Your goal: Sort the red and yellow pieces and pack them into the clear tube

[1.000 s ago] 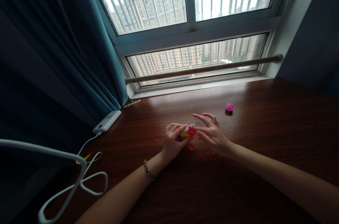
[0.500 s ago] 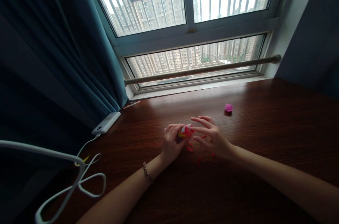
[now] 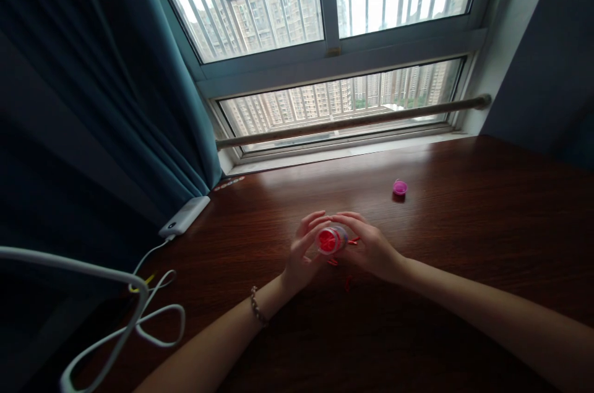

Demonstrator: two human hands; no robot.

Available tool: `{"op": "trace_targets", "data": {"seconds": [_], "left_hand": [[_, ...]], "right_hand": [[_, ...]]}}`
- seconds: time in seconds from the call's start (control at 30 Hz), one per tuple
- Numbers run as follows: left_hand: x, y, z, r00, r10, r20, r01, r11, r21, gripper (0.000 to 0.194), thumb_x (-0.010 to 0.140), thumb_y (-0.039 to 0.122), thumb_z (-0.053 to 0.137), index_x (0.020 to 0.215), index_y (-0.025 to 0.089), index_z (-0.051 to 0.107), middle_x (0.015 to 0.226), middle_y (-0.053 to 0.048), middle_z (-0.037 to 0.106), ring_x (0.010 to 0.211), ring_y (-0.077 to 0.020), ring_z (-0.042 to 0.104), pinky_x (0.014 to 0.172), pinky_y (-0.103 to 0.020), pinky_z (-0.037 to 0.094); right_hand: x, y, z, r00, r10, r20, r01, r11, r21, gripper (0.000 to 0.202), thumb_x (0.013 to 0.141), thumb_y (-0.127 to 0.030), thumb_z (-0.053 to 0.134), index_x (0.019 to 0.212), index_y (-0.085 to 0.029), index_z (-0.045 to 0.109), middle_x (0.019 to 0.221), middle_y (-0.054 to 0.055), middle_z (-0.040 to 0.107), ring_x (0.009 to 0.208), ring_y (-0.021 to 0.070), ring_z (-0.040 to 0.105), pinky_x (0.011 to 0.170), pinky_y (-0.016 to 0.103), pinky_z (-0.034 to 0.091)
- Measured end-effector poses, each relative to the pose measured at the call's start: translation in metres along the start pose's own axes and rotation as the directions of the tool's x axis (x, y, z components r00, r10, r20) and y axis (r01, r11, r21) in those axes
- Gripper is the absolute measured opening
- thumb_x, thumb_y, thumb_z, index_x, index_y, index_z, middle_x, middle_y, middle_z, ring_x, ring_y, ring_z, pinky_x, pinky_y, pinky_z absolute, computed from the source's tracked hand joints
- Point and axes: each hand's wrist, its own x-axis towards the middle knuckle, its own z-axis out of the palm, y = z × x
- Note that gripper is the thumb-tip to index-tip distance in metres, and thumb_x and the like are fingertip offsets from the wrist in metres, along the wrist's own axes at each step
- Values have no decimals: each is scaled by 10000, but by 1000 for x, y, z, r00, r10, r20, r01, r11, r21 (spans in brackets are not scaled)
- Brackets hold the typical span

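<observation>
A small clear plastic jar [image 3: 340,236], its mouth uncovered and facing me, lies tilted between my two hands. Red pieces [image 3: 327,241] fill what shows of its inside. My left hand [image 3: 302,250] curves round the mouth end with its thumb below. On the other side my right hand [image 3: 371,249] is wrapped about the jar's body, fingertips meeting those of the left. Small thin red pieces [image 3: 333,262] are scattered on the table under the hands; their kind is too small to make out. A pink lid [image 3: 400,187] rests farther back, to the right.
The dark wooden table [image 3: 464,213] reaches a barred window with a rail [image 3: 352,125]. Along the left hang blue curtains [image 3: 185,133], beside a white power bank [image 3: 186,216] with a looped white cable [image 3: 160,343].
The jar has turned so its mouth faces me instead of right. My right hand, spread near the mouth before, has closed round the body; my left hand has shifted to the mouth end.
</observation>
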Motion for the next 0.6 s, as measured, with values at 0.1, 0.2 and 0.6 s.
{"op": "trace_targets", "data": {"seconds": [0.1,0.2,0.6], "left_hand": [[1,-1,-1,999,28,19,-29,998,58,487,746,423,570,1196,261,478,1306,-113,360,1182,-278,387,956,-457,371],[9,-4,-6,994,-15,107,2,993,116,585,689,427,630,1218,251,453,1260,-114,405,1162,-278,394,961,-466,357],[22,-5,-17,776,-230,588,163,973,165,218,755,373,567,736,166,632,764,-34,563,671,-124,531,608,-232,444]], "right_hand": [[1,-1,-1,999,-47,22,47,999,-13,418,752,-262,629,1147,-208,502,1084,87,584,1050,223,505,902,371,419],[7,-1,-13,998,-2,-61,-2,999,-54,384,749,-254,628,1114,-209,517,1033,79,608,952,217,558,835,357,451],[-24,8,-85,936,166,-312,-226,960,-167,358,688,-318,662,1009,-181,582,930,60,651,811,220,610,733,350,491]]}}
